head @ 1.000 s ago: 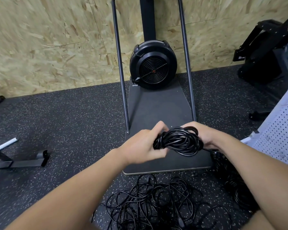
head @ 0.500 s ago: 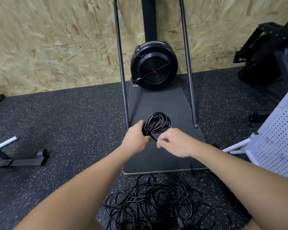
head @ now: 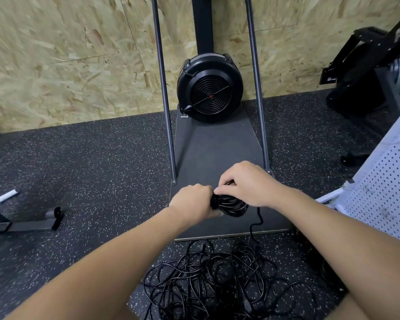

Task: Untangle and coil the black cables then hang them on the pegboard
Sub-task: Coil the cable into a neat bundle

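Speckled black rubber floor, chipboard wall behind. Left hand grips small coiled black cable bundle above grey machine platform; right hand pinches its top. Advice: wrap loose tail tightly, keeping loops even. Tangled black cables near; white pegboard right.

The rough, pale chipboard wall shows pressed wood flakes with a matt face. The black rubber floor is matt and grainy, flecked with pale specks. The flat dark grey platform board looks smooth and matt, with a thin pale edge. Two thin grey metal uprights carry a dull sheen. The round black plastic fan housing is semi-glossy, with a fine wire grille. The tangled black cables look smooth and slightly shiny, as does the small black cable coil. The white perforated pegboard is matt and scuffed.
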### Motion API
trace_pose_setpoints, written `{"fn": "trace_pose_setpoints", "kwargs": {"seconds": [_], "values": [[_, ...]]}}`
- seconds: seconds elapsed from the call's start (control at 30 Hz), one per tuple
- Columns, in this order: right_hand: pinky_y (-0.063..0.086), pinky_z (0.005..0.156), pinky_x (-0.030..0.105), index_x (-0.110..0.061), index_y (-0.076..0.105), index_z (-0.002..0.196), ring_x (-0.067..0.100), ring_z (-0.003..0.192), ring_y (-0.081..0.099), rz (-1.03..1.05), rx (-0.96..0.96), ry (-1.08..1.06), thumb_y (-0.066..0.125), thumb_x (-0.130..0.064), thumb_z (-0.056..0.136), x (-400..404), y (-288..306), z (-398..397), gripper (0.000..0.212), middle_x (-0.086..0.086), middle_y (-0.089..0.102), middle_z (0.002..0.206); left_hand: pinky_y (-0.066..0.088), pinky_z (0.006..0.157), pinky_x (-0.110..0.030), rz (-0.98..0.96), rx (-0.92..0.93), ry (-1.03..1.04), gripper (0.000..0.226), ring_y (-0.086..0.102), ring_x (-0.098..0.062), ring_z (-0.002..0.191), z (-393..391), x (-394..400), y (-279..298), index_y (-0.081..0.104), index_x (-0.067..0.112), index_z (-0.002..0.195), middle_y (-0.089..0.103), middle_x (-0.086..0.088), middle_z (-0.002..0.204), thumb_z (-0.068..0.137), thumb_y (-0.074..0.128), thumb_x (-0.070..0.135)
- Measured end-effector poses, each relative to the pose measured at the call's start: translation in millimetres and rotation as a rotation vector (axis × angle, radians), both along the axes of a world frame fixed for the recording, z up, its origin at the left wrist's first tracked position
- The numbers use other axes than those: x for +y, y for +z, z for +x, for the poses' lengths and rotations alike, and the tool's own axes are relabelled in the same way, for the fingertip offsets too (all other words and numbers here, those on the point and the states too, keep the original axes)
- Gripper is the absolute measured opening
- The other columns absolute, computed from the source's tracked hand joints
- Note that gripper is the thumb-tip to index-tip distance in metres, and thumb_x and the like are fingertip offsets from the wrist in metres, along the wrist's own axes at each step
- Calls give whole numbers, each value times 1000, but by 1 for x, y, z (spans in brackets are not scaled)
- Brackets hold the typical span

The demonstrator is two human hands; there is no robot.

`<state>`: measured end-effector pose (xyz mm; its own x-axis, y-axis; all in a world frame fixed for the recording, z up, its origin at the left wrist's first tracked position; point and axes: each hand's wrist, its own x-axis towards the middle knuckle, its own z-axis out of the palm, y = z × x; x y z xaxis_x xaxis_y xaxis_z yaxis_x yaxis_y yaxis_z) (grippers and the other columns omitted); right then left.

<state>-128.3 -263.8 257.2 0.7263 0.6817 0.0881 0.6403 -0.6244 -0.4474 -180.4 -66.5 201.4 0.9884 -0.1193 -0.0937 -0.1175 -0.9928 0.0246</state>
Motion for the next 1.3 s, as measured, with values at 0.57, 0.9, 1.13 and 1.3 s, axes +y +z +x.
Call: {"fn": "trace_pose_setpoints", "kwargs": {"seconds": [0.57, 0.9, 1.13, 1.3], "values": [[58, 73, 34, -9, 83, 83, 15, 75, 70, 449, 622, -151, 82, -11, 95, -31, -20, 35, 13, 9, 81, 86, 58, 75, -40, -623, -101, -195, 36, 68, -18, 76, -9, 15, 48, 58, 30, 100, 73, 9, 84, 80, 87, 39], [42, 57, 19, -12, 81, 89, 10, 57, 50, 177, 685, -140, 61, -28, 112, -30, -42, 27, 34, 3, 65, 72, 58, 74, -45, -621, -201, 39, 31, 65, -22, 79, 14, 26, 21, 58, 31, 103, 69, 8, 83, 82, 79, 40], [38, 66, 32, -21, 78, 86, 16, 54, 39, 45, 547, -27, 53, -49, 111, -16, -33, 13, 45, -4, 52, 63, 58, 74, -46, -495, -281, 296, 36, 65, -36, 83, 30, 39, 14, 41, 29, 96, 68, 4, 85, 85, 74, 39], [38, 60, 33, -20, 61, 68, 12, 57, 46, 6, 168, 153, 63, -42, 106, 6, 1, -10, 44, -7, 53, 59, 47, 70, -43, -286, -247, 288, 37, 67, -44, 86, 27, 36, 5, 38, 28, 101, 69, -6, 91, 91, 69, 43]]}}
